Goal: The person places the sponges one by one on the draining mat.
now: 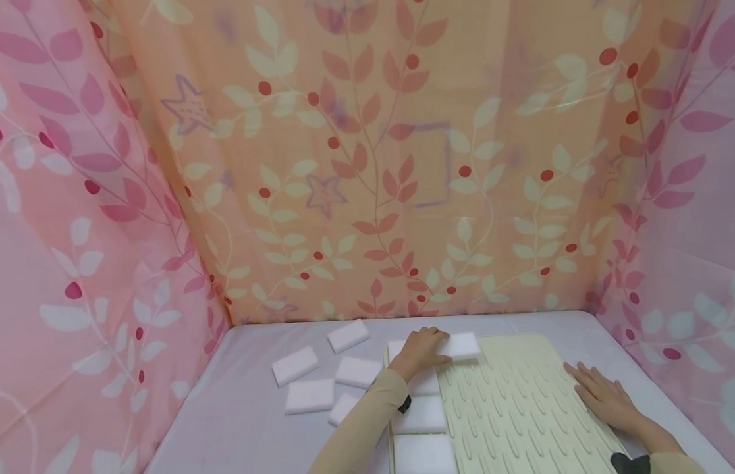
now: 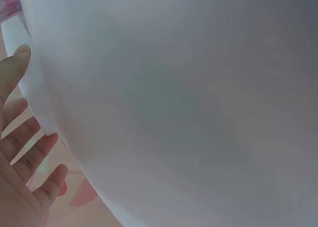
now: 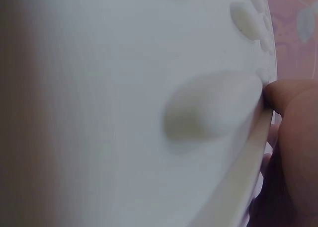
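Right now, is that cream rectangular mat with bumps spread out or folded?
Spread out: the cream bumpy mat lies flat on the pale cloth-covered table, no fold showing; near end unseen.

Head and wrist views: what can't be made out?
Head: mat, near end cut off by the bottom edge.
Head: one loose block, right end behind the left sleeve.
Left wrist: pale surface, too blurred to identify.
Right wrist: right hand, its fingers partly hidden by the mat's edge.
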`<move>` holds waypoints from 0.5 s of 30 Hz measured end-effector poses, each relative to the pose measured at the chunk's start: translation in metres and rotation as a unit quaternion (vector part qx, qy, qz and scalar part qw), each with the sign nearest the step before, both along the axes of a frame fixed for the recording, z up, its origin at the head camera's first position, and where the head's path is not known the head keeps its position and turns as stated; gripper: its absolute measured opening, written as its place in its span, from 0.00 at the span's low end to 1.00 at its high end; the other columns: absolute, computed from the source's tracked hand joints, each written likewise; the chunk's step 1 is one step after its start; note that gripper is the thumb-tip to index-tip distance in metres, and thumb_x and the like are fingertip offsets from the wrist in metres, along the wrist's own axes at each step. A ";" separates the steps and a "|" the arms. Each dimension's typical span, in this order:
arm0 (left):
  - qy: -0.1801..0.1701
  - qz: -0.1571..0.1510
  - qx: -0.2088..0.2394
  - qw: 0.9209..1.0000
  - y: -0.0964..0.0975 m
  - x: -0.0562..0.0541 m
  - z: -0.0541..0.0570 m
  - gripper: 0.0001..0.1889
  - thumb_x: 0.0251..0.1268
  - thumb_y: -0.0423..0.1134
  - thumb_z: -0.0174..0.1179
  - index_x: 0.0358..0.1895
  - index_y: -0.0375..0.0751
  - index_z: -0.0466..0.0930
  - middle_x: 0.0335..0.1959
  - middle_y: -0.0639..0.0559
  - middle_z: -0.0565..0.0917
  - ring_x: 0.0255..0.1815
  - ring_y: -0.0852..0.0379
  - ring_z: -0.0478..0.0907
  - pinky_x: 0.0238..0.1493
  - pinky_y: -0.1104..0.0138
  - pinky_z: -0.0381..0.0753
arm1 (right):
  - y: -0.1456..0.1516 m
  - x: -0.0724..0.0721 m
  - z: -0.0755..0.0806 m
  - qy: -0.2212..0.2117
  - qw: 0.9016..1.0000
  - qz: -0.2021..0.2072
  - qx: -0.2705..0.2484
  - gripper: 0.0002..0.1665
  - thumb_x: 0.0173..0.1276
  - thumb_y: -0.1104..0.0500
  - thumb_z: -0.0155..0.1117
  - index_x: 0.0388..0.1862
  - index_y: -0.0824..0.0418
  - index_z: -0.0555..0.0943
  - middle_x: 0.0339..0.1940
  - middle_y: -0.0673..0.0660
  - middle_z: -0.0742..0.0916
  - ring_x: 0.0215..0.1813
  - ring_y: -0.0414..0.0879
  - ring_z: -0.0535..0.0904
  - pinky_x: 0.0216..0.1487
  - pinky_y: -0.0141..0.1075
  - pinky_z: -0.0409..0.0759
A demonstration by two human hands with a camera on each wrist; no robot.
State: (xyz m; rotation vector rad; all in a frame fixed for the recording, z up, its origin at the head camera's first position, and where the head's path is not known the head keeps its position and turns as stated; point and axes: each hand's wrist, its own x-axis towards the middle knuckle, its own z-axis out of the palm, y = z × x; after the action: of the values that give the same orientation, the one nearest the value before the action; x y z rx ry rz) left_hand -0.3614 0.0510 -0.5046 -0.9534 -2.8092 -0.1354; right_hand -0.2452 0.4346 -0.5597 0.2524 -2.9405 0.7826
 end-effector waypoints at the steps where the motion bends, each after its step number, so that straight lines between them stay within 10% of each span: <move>1: -0.003 0.001 -0.003 1.000 0.001 -0.001 -0.001 0.29 0.53 0.61 0.61 0.59 0.56 0.74 0.54 0.58 0.77 0.53 0.58 0.73 0.48 0.63 0.74 | 0.000 0.000 0.000 -0.001 1.000 0.000 -0.001 0.31 0.74 0.49 0.43 0.69 0.64 0.58 0.66 0.79 0.59 0.64 0.80 0.48 0.52 0.74 0.36; 15: 0.002 0.006 -0.041 0.999 0.007 0.001 -0.002 0.29 0.51 0.62 0.62 0.57 0.57 0.75 0.52 0.59 0.77 0.53 0.58 0.73 0.48 0.63 0.73 | 0.001 -0.001 0.000 -0.006 1.000 0.000 -0.001 0.31 0.74 0.48 0.43 0.69 0.65 0.59 0.66 0.79 0.59 0.64 0.80 0.47 0.53 0.74 0.34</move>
State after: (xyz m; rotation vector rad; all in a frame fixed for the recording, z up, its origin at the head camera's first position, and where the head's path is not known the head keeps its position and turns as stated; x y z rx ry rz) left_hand -0.3603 0.0579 -0.5067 -0.9539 -2.8351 -0.0159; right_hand -0.2464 0.4354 -0.5595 0.2479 -2.9507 0.7904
